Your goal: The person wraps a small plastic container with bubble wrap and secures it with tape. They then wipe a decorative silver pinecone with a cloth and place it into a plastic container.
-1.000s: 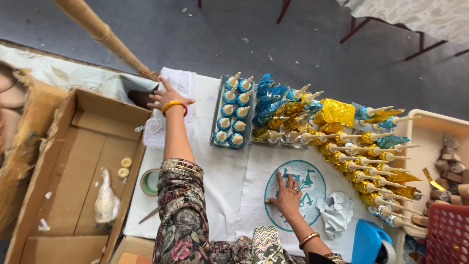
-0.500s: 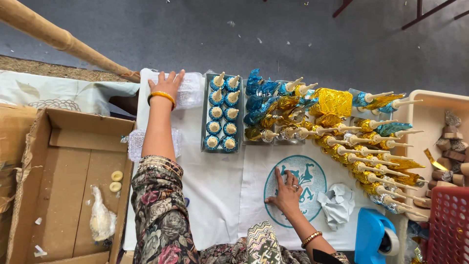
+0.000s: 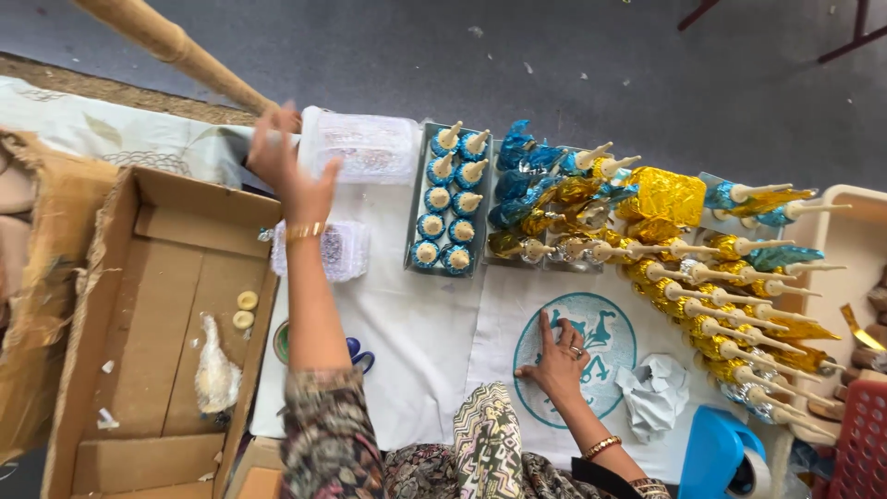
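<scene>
1. Left hand [image 3: 294, 171]: open, fingers spread, raised beside clear tub [image 3: 362, 146].
2. Right hand [image 3: 557, 360]: open, flat on cloth's teal emblem [image 3: 610, 337].
3. Tub: far desk edge, touching blue-cup tray [image 3: 450, 199].

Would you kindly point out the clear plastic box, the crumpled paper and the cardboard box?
clear plastic box [image 3: 362, 146], head view, on its lid.
crumpled paper [image 3: 654, 392], head view, on its middle.
cardboard box [image 3: 152, 333], head view, on its bare floor.

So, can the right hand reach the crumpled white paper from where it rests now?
Probably yes. The right hand lies flat on the white cloth, and the crumpled white paper sits just beside it with nothing between them.
</scene>
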